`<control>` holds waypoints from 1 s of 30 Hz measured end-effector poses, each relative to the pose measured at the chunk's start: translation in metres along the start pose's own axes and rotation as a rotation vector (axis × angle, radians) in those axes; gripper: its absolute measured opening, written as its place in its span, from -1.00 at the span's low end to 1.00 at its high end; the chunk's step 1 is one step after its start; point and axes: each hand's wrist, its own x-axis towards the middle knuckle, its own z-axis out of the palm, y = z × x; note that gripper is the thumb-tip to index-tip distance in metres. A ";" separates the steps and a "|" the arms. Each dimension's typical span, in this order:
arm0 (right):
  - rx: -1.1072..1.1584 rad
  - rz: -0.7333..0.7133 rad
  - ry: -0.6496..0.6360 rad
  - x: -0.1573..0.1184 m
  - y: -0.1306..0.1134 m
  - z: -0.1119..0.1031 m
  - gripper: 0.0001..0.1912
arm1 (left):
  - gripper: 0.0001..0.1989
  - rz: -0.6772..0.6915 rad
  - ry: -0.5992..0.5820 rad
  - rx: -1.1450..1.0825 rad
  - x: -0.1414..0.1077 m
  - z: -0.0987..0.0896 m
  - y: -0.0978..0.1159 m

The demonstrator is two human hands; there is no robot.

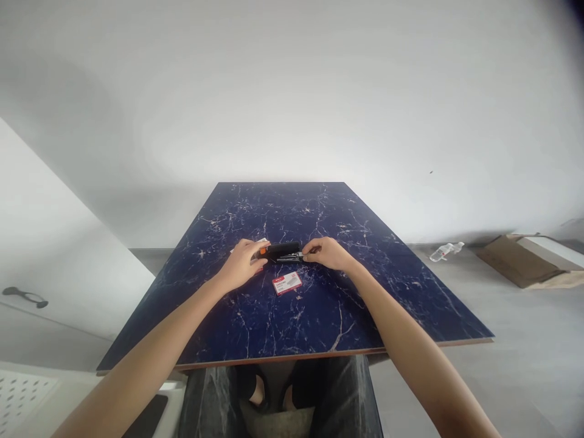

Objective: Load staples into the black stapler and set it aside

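A black stapler (281, 250) with an orange part at its left end lies across the middle of the blue table, its metal staple channel exposed along the near side. My left hand (245, 263) is wrapped round the stapler's left end. At the other end, my right hand (327, 252) pinches with thumb and fingertips at the channel's tip; a small silvery piece shows there, too small to tell apart from the stapler. Just nearer to me lies a small red and white staple box (287, 283). Another red and white item is mostly hidden behind my left hand.
The dark blue marbled table (292, 331) has its far edge near a white wall. On the floor to the right are a clear plastic bottle (444, 251) and a brown cardboard box (515, 261). A white cabinet door with a dark handle (25, 297) stands at left.
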 end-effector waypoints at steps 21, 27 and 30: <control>-0.300 -0.006 0.085 -0.013 -0.036 0.005 -0.37 | -0.43 -0.093 -0.048 -0.032 0.007 -0.005 0.001; -0.463 -0.040 0.191 -0.014 -0.051 0.025 -0.21 | -0.44 -0.053 -0.036 -0.042 0.009 -0.005 0.003; -0.455 -0.056 0.188 -0.013 -0.051 0.030 -0.13 | -0.45 -0.058 -0.038 -0.045 0.010 -0.004 0.005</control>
